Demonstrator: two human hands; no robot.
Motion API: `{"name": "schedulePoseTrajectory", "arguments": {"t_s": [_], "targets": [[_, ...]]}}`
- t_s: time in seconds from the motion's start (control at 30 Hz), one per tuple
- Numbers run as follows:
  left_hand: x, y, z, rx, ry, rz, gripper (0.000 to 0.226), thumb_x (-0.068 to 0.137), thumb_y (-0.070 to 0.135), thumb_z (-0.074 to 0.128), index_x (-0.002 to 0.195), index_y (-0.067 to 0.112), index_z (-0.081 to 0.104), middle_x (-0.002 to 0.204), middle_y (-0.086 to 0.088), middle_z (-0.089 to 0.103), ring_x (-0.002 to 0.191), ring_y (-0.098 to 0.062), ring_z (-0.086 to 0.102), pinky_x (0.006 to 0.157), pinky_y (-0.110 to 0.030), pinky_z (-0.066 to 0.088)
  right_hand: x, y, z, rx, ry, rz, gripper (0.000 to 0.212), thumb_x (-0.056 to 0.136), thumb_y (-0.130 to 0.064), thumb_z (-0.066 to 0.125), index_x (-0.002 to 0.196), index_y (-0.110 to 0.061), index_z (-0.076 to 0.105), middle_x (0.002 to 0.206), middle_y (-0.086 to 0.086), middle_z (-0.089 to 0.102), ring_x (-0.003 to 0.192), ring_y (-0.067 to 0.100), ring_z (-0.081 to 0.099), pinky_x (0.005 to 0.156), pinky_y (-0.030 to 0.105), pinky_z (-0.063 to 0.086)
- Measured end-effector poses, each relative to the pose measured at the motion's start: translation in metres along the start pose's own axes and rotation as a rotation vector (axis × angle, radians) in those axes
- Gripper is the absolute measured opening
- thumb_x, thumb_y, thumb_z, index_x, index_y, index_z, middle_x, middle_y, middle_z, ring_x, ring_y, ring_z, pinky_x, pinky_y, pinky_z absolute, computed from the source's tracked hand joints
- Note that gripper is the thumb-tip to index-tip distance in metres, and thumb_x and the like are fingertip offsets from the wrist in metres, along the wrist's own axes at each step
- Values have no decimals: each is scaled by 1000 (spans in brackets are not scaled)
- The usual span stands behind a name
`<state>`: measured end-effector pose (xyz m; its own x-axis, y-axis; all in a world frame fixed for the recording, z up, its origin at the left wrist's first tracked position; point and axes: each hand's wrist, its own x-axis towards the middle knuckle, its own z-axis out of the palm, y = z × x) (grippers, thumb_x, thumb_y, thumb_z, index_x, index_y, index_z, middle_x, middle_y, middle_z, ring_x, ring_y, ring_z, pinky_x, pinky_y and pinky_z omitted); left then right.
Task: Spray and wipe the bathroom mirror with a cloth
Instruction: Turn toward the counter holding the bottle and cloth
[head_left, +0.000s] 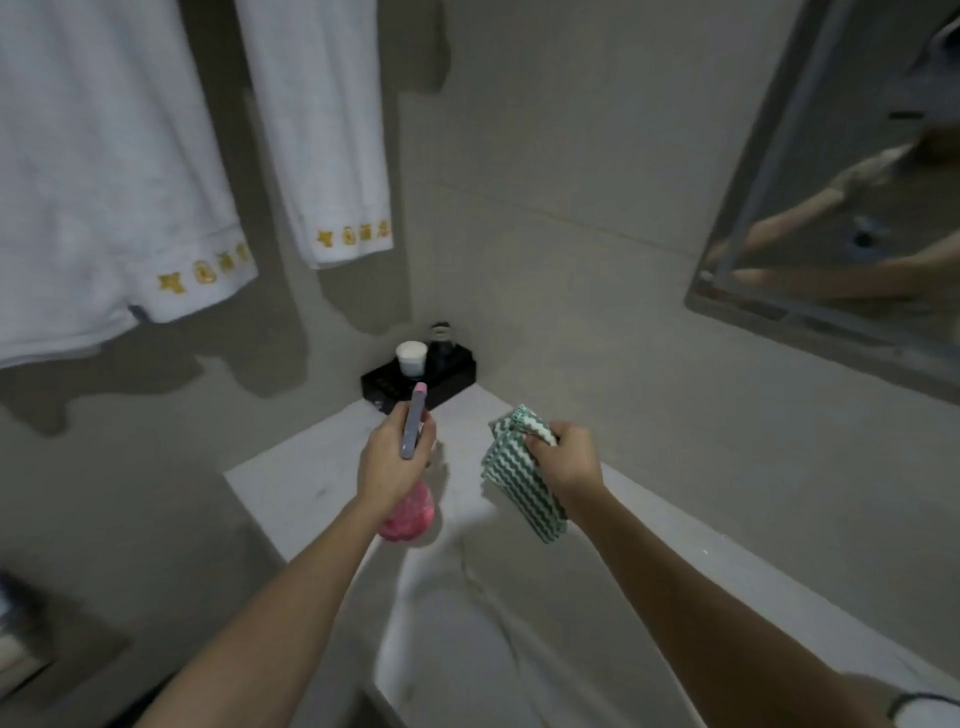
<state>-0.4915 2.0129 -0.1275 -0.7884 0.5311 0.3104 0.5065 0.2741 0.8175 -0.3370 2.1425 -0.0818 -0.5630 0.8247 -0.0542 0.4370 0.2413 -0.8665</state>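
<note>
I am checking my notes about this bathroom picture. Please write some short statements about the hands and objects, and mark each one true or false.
1. The left hand holds a pink spray bottle. True.
2. The right hand is empty. False: it grips a green-and-white cloth.
3. The mirror hangs on the wall to the right. True.
4. The black tray lies in the middle of the counter. False: it sits in the far corner.

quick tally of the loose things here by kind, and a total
towels: 2
spray bottle: 1
cloth: 1
cups: 2
tray: 1
total: 7
</note>
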Motion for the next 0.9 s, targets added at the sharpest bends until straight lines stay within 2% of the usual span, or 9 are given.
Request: {"name": "schedulePoseTrajectory", "arguments": {"t_s": [0.17,0.23,0.4,0.5,0.57,0.67,0.77,0.83,0.9], "targets": [[19,-33,-34,59,24,-30,26,87,46,47,89,21,52,69,-5,61,57,-26,63,58,-47,53,16,-17,49,16,-64,-52,35,92,-16,58,60,-12,44,53,4,42,51,17,39,48,28,25],[31,-45,-40,37,-3,-23,17,91,40,50,89,24,52,67,-4,59,54,-24,63,57,-48,52,23,-23,65,-15,-64,-56,41,92,-15,57,57,-14,38,52,2,37,50,14,35,46,26,22],[72,-83,-38,-87,-72,34,4,94,34,53,91,32,55,66,-1,59,55,-21,62,57,-48,53,52,-31,105,-86,-52,-7,28,93,-11,53,65,-9,48,55,1,41,54,13,38,44,21,23],[97,-112,-34,-56,-115,123,14,96,27,52,98,14,57,63,-3,61,50,-13,63,52,-41,54,67,-31,134,-51,15,61,34,92,-9,53,60,-10,41,53,3,38,51,12,32,48,28,21],[109,-136,-35,-73,-174,126,14,95,26,54,100,13,57,55,1,59,47,-10,63,50,-36,54,74,-29,156,-76,24,95,30,91,-10,55,63,-7,45,54,3,41,52,12,34,48,27,22],[129,-170,-38,-77,-239,121,26,94,28,55,114,10,57,52,6,57,48,-8,63,51,-34,55,82,-24,187,-77,31,133,25,91,-10,55,67,-4,52,58,4,49,57,14,43,46,22,27],[148,-199,-39,-68,-299,96,19,93,33,57,100,16,59,50,6,58,48,-10,64,51,-39,55,85,-19,211,-35,77,174,25,92,-14,58,72,1,60,66,10,56,64,19,49,50,29,30],[159,-212,-38,-80,-318,82,17,90,37,56,99,23,57,54,4,61,52,-11,65,54,-38,55,86,-16,219,-19,103,204,26,93,-15,58,71,0,57,67,13,54,63,20,46,51,29,27],[169,-220,-35,-109,-326,57,9,92,29,58,100,28,55,60,3,63,53,-5,63,56,-33,52,87,-14,221,-9,135,228,25,93,-15,58,71,-3,54,67,13,52,63,20,44,50,30,26]]}}
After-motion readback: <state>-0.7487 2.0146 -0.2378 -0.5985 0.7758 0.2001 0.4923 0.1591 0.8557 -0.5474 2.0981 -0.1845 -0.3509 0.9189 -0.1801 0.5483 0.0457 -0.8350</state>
